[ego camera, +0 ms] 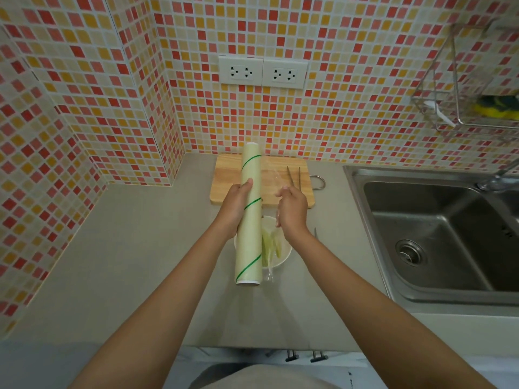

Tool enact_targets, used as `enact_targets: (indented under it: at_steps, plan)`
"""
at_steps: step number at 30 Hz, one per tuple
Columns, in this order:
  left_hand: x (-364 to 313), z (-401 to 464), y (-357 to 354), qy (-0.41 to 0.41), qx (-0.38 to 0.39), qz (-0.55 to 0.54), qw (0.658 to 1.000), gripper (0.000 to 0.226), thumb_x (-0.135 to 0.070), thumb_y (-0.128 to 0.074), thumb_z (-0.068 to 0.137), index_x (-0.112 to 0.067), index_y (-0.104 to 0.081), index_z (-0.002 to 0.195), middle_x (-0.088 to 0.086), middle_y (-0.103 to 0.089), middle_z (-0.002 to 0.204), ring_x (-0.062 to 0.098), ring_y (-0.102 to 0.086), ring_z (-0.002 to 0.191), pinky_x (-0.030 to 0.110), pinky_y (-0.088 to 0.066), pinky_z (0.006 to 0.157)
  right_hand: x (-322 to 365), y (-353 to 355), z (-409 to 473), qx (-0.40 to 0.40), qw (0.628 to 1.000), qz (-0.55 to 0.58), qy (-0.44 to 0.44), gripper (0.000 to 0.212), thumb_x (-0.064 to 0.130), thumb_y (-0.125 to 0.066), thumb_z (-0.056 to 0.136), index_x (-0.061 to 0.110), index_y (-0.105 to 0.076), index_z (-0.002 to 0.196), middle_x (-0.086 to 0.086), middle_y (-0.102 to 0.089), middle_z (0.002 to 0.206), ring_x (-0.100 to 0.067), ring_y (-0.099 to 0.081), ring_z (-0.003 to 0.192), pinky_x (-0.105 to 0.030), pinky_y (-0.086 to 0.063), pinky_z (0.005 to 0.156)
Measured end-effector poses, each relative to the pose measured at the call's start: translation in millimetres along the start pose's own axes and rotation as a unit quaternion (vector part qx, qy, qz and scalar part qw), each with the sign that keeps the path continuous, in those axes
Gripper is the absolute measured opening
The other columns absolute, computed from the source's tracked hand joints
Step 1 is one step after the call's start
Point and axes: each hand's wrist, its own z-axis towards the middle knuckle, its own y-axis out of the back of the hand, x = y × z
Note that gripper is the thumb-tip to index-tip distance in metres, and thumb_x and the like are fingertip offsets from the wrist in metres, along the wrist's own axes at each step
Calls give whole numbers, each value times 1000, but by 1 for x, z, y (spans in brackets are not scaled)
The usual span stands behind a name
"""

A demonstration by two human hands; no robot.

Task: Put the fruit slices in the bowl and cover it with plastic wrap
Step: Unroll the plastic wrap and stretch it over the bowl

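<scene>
Plastic wrap roll (249, 217) at frame centre, above the bowl (283, 255) holding fruit slices (270, 245). Left hand (234, 207) fingers curl round it. Right hand (292, 210) fingers pinch the loose film (271, 175).

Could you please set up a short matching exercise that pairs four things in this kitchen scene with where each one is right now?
Things:
1. roll of plastic wrap
2. fruit slices
3. tongs
4. sponge

Places:
A. in the wire rack on the wall
B. gripped in the left hand
C. lying on the cutting board
D. inside the white bowl

Pairs: 1-B, 2-D, 3-C, 4-A
</scene>
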Motion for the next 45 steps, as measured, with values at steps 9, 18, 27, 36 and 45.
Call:
enact_targets:
  at_steps: [9, 18, 27, 36, 45]
  plan:
    - [10, 6, 9, -32, 8, 10, 999, 28, -38, -66, 85, -11, -64, 89, 6, -65, 79, 23, -63, 69, 40, -56, 70, -2, 6, 13, -49, 991, -106, 62, 40, 25, -37, 101, 22, -50, 63, 10, -50, 69, -18, -54, 75, -43, -52, 65]
    - [14, 8, 11, -9, 7, 29, 1000, 49, -37, -81, 71, -11, -58, 106, 9, -64, 95, 21, -65, 76, 34, -61, 61, -15, 9, 18, -52, 988, -128, 70, 35, 22, -37, 101, 11, -56, 75, 11, -52, 68, -5, -49, 68, -24, -35, 69]
    - [23, 11, 18, 44, -10, 27, 999, 62, -45, -74, 75, -11, -47, 120, 12, -63, 103, 23, -70, 61, 33, -58, 52, -24, 20, 20, -56, 987, -133, 73, 36, 20, -37, 101, 9, -59, 76, 6, -53, 72, 0, -48, 68, -22, -35, 63]
    - [30, 13, 27, 45, -10, 10, 999, 44, -32, -62, 84, 1, -60, 112, 18, -67, 89, 27, -64, 65, 37, -55, 65, -31, 34, 25, -68, 985, -147, 62, 34, 20, -40, 101, 7, -58, 74, 9, -49, 64, -8, -47, 64, -25, -33, 62]
    - [39, 18, 38, 41, -38, 0, 998, 29, -23, -71, 78, -2, -66, 97, 14, -72, 79, 26, -69, 68, 38, -59, 62, -43, 42, 29, -67, 985, -151, 47, 36, 21, -40, 101, 5, -62, 77, -3, -57, 76, -17, -52, 77, -24, -33, 69]
